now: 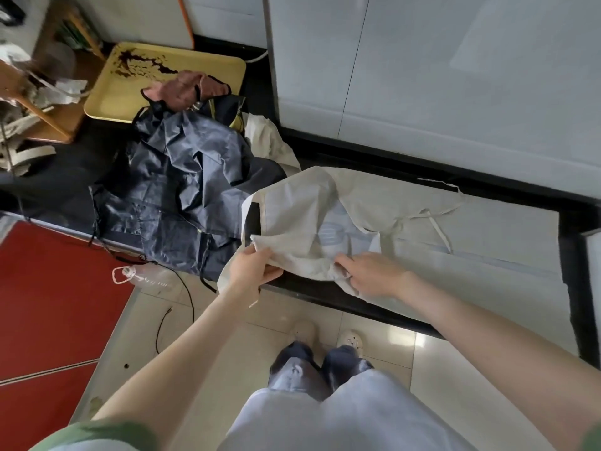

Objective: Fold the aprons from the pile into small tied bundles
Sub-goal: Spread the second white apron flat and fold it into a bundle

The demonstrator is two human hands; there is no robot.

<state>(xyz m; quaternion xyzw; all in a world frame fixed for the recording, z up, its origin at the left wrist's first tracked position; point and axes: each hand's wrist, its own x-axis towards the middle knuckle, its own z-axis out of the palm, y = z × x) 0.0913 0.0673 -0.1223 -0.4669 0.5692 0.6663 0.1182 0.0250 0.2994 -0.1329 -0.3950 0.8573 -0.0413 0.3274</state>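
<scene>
Apron bunches between left grip and right grip

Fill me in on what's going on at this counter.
A person stands at a dark counter, handling a cream apron that lies spread across it. The left hand grips its near left edge and the right hand pinches bunched cloth beside it. The pile of dark blue aprons, a pink cloth behind it, lies to the left by a yellow tray. No tied bundle shows yet.

The pile of dark aprons crowds the counter's left, while open floor lies below its front edge.
</scene>
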